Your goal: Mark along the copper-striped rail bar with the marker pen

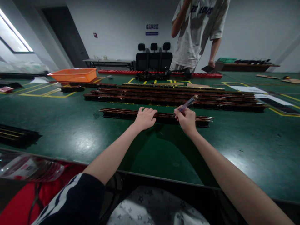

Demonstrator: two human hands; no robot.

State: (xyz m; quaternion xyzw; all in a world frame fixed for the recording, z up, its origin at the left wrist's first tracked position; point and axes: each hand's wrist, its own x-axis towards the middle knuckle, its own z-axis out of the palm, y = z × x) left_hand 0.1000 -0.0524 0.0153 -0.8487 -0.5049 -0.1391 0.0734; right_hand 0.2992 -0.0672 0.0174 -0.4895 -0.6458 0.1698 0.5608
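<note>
A narrow bundle of long dark strips with copper-coloured edges (122, 112) lies crosswise on the green table. My left hand (144, 118) rests on the middle of it, fingers spread over the top and thumb at the near side. Closed around a pen with a clear barrel (187, 103), my right hand (187, 119) is at the right part of the same bundle. The pen leans up to the right, its brownish end uppermost; its tip is at the strips, and contact cannot be made out. Just beyond lies a wider stack of similar long strips (229, 100).
An orange bin (73, 75) stands at the back left. More dark strips (16, 135) lie at the left edge. White papers (246, 89) and a dark flat panel (280, 105) lie at the right. Across the table stands another person (194, 37), holding a dark flat object (208, 69).
</note>
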